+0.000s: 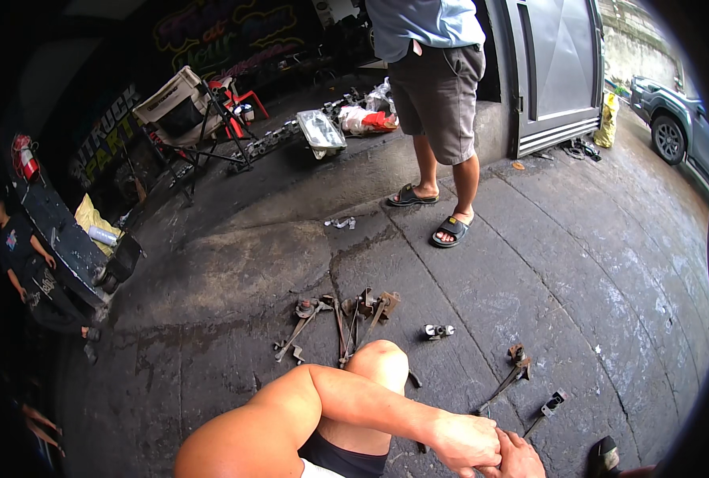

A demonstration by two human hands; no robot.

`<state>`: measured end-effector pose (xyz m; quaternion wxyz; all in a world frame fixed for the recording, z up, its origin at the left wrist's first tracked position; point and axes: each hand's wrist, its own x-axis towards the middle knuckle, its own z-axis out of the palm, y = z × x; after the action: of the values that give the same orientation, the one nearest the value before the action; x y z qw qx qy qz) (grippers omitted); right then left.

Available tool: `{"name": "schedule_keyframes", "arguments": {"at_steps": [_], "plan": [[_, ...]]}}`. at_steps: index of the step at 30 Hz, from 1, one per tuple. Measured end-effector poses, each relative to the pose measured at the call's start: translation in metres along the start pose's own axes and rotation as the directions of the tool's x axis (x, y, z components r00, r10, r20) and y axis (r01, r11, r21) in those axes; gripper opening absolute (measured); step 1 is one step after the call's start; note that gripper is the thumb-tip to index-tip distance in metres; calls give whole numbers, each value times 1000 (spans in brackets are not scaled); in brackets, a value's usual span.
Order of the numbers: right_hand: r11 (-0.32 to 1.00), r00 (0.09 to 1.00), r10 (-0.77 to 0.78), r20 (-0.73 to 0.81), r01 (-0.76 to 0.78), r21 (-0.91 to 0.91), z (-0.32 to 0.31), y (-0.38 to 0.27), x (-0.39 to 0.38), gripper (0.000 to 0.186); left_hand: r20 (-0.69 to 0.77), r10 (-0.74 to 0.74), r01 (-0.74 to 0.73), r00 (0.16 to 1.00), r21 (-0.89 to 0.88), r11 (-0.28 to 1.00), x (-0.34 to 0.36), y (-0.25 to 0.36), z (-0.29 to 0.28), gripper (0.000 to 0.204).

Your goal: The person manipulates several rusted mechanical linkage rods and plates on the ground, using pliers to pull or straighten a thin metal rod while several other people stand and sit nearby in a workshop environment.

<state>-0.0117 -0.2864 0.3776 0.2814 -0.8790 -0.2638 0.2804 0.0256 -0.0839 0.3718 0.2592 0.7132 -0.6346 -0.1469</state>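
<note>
My left arm reaches across my bent knee (380, 362), and my left hand (464, 440) has its fingers curled. My right hand (520, 457) meets it at the lower edge, fingers bent against the left one's. Whatever lies between them is hidden. Just beyond the hands, a rusty metal linkage with a thin rod (516, 368) lies on the ground. Close by on the right is a smaller bracket with a rod (552, 405). Several rusty linkages with rods and brackets (362, 312) lie in a group past my knee. A small silver and black part (437, 331) sits apart from them.
A person in grey shorts and sandals (444, 119) stands ahead. Behind are a folding chair (181, 107), a headlamp (320, 131) and a grey metal door (558, 64). Another person (32, 259) is at far left. A pickup (673, 119) stands outside at right.
</note>
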Motion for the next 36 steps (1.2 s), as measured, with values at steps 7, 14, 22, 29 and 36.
{"name": "schedule_keyframes", "arguments": {"at_steps": [7, 14, 22, 29, 36], "plan": [[1000, 1000, 4, 12, -4, -12, 0, -2, -2, 84, -12, -3, 2, 1000, -36, 999, 0, 2, 3, 44], [998, 1000, -21, -18, 20, -56, 1, 4, -1, 82, 48, -61, 63, 997, -56, 996, 3, 4, -6, 42], [997, 999, 33, -8, -34, -66, -7, -9, -2, 83, 53, -66, 72, 996, -106, 992, 3, 0, -1, 41], [998, 1000, 13, -20, -14, -63, -7, -7, -2, 83, 61, -54, 59, 997, -87, 995, 4, -1, -2, 42], [997, 999, 11, -30, -13, -70, -2, 0, -4, 83, 95, -138, 145, 986, -70, 987, 9, 0, 1, 29]]}}
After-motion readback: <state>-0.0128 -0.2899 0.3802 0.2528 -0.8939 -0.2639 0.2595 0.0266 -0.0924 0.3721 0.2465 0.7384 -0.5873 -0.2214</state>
